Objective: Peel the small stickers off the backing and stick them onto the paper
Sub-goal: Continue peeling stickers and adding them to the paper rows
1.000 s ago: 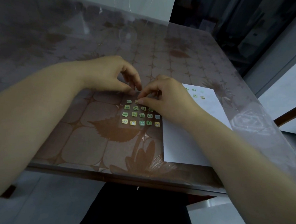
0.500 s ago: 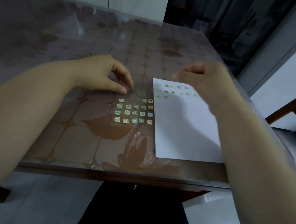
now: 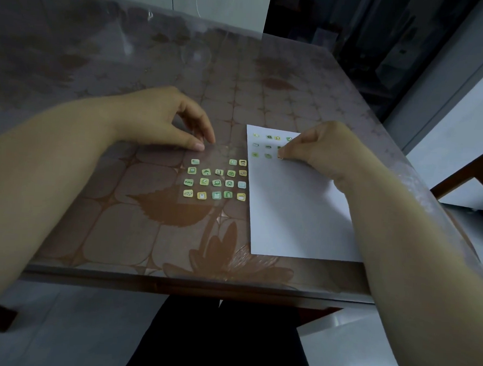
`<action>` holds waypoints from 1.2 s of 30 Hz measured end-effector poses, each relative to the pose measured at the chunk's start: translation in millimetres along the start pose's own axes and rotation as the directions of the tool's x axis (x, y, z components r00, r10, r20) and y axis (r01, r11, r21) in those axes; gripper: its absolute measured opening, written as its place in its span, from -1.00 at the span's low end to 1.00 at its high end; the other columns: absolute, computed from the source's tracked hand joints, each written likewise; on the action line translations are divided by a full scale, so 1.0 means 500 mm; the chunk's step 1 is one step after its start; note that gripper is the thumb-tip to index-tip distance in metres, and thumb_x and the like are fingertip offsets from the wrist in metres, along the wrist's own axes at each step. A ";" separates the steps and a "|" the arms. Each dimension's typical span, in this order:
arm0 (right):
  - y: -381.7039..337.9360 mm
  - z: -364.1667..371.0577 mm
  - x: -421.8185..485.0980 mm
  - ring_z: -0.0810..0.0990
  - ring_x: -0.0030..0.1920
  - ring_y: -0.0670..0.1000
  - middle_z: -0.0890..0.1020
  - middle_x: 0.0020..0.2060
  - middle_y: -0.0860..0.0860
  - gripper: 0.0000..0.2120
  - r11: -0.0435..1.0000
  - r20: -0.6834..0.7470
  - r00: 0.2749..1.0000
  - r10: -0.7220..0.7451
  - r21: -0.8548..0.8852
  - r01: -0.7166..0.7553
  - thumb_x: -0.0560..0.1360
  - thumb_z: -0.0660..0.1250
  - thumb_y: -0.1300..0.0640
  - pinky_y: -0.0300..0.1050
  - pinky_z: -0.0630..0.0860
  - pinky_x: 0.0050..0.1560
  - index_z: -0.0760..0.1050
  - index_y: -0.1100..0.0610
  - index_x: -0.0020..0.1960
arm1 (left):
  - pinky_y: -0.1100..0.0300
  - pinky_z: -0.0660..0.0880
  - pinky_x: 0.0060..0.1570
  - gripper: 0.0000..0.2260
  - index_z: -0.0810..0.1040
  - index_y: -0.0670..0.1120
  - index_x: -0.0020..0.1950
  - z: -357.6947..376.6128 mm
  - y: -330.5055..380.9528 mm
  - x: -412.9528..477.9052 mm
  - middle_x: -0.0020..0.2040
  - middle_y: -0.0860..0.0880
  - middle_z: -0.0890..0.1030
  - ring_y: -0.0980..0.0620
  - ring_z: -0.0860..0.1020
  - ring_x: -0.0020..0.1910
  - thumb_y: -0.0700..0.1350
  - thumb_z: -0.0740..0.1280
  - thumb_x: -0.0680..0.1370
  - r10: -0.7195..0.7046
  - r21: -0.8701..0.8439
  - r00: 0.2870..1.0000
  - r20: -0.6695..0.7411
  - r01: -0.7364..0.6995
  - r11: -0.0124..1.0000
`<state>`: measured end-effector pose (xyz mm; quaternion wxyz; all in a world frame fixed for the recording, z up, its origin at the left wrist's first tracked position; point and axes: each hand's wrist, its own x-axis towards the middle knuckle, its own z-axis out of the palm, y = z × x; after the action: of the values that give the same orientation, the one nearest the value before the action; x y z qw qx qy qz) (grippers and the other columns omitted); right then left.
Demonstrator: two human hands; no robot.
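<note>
Right grip (image 3: 326, 151) pinches tiny sticker (image 3: 280, 157) on flat white paper (image 3: 294, 213).

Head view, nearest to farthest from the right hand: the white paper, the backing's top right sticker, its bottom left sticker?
1. White paper: under the right hand, which pinches a small sticker onto it.
2. Top right sticker: on the backing, just left of the paper's edge.
3. Bottom left sticker: farthest left, nearer the person.

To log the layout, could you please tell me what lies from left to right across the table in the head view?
In order: left hand → sticker sheet → paper → chair.
</note>
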<state>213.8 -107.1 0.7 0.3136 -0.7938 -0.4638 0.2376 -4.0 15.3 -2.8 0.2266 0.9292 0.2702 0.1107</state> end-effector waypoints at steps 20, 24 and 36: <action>0.007 0.017 0.016 0.34 -0.38 -0.15 0.39 -0.36 -0.10 -0.91 0.972 -0.031 0.981 -0.190 -0.144 0.184 0.41 0.41 0.14 -0.26 0.27 -0.38 0.52 0.07 -0.13 | 0.62 0.25 -0.09 -0.85 0.61 0.20 -0.14 0.001 0.001 -0.003 -0.14 0.26 0.61 0.34 0.51 -0.02 -0.04 0.46 0.37 -0.016 -0.026 1.000 0.015 0.017 1.000; -0.015 0.045 0.000 0.37 -0.40 -0.19 0.38 -0.36 -0.11 -0.94 0.879 0.058 0.894 -0.444 -0.166 0.447 0.43 0.37 0.11 -0.37 0.30 -0.33 0.55 -0.03 -0.19 | 0.54 0.31 -0.05 -0.85 0.61 0.17 -0.12 0.000 0.002 -0.004 -0.13 0.23 0.63 0.33 0.52 -0.04 -0.06 0.46 0.37 -0.018 -0.035 1.000 0.016 0.019 0.999; -0.029 0.076 -0.013 0.39 -0.33 -0.15 0.41 -0.29 -0.11 -0.98 0.847 0.159 0.858 -0.489 -0.147 0.510 0.38 0.45 0.06 -0.29 0.33 -0.27 0.62 -0.03 -0.19 | 0.55 0.30 -0.05 -0.85 0.62 0.13 -0.09 0.002 0.006 -0.003 -0.17 0.19 0.63 0.34 0.53 -0.05 -0.08 0.45 0.38 -0.014 -0.039 1.000 0.016 0.015 0.999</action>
<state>176.8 -96.8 -14.5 0.2627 -0.6558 -0.6917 0.1495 -3.6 11.6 -2.2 0.2478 0.9235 0.2727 0.1069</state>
